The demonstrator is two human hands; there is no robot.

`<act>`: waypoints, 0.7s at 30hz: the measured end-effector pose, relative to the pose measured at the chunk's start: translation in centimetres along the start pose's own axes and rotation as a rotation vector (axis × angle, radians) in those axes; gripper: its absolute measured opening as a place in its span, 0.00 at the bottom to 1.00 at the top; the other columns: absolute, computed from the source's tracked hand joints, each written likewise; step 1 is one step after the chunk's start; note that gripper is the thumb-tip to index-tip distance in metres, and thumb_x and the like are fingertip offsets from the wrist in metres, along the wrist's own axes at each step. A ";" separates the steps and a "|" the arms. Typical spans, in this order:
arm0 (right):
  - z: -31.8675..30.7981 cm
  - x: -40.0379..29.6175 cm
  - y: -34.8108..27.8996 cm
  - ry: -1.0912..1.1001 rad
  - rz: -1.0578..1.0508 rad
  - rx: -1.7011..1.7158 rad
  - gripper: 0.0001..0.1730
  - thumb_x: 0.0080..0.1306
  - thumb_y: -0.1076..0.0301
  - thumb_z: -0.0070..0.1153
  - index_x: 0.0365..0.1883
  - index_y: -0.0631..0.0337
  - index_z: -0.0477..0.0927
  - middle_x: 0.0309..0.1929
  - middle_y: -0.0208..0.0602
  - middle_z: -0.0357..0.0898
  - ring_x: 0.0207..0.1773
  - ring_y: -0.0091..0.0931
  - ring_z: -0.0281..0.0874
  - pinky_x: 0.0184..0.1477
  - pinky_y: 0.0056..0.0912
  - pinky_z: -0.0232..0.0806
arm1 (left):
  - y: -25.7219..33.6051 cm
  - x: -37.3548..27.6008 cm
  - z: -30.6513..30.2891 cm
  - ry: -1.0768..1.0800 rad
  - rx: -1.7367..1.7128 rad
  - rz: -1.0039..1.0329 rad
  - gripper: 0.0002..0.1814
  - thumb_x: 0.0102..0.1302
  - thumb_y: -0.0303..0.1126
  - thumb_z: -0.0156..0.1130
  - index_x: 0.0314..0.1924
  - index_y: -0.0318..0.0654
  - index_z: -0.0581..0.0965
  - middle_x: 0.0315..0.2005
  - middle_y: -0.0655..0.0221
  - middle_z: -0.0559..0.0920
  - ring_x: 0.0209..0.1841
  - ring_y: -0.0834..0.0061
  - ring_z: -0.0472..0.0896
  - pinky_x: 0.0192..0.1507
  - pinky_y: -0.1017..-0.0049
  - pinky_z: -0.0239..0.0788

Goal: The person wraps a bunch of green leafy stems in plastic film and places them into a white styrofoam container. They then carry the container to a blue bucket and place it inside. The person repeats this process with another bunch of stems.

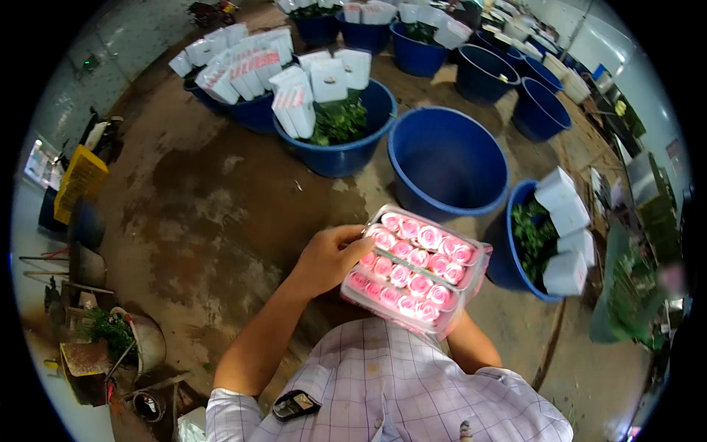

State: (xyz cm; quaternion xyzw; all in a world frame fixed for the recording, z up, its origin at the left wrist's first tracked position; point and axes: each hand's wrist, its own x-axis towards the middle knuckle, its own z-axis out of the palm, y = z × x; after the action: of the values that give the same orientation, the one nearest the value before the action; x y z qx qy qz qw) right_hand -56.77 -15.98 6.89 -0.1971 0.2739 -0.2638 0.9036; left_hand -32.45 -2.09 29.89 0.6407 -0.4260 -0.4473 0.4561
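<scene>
A bunch of pink roses in a clear plastic wrap is held up before my chest, its blooms set in close rows and facing me. My left hand grips the upper left edge of the wrap, thumb on top. The right forearm reaches in under the bunch from the right; the right hand itself is hidden behind the roses. Just beyond the bunch stands a large blue tub whose inside shows no flowers.
Blue tubs holding white-wrapped bunches with green leaves stand ahead. Another such tub is at the right. Wet patches mark the concrete floor. A yellow crate and a leaf-filled container are at the left.
</scene>
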 end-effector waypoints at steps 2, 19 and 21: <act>2.0 5.1 -0.8 -0.069 0.015 -0.016 0.26 0.72 0.51 0.45 0.60 0.60 0.72 0.58 0.40 0.76 0.58 0.36 0.74 0.63 0.46 0.67 | 0.7 0.8 -2.0 0.156 0.100 -0.049 0.18 0.68 0.33 0.58 0.54 0.30 0.78 0.43 0.66 0.84 0.44 0.80 0.79 0.48 0.76 0.70; 17.6 38.0 -12.4 -0.235 0.169 -0.243 0.29 0.72 0.45 0.46 0.57 0.61 0.75 0.51 0.36 0.81 0.51 0.30 0.80 0.54 0.36 0.72 | -4.6 13.7 -14.6 0.572 -0.396 -0.281 0.16 0.64 0.24 0.55 0.52 0.39 0.78 0.41 0.74 0.81 0.41 0.78 0.78 0.40 0.77 0.72; 18.8 40.6 -14.3 -0.102 0.161 -0.345 0.29 0.73 0.44 0.43 0.59 0.59 0.73 0.54 0.35 0.79 0.53 0.28 0.78 0.52 0.37 0.73 | -5.4 19.1 -16.0 0.615 -0.447 -0.267 0.12 0.64 0.28 0.55 0.47 0.36 0.79 0.31 0.77 0.78 0.33 0.84 0.71 0.32 0.80 0.62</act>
State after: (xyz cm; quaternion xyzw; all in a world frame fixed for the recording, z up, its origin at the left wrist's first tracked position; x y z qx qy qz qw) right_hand -21.94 -46.93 12.69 -0.3395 0.2838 -0.1295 0.8874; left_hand -11.75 -15.85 24.12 0.6793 -0.0746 -0.3717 0.6284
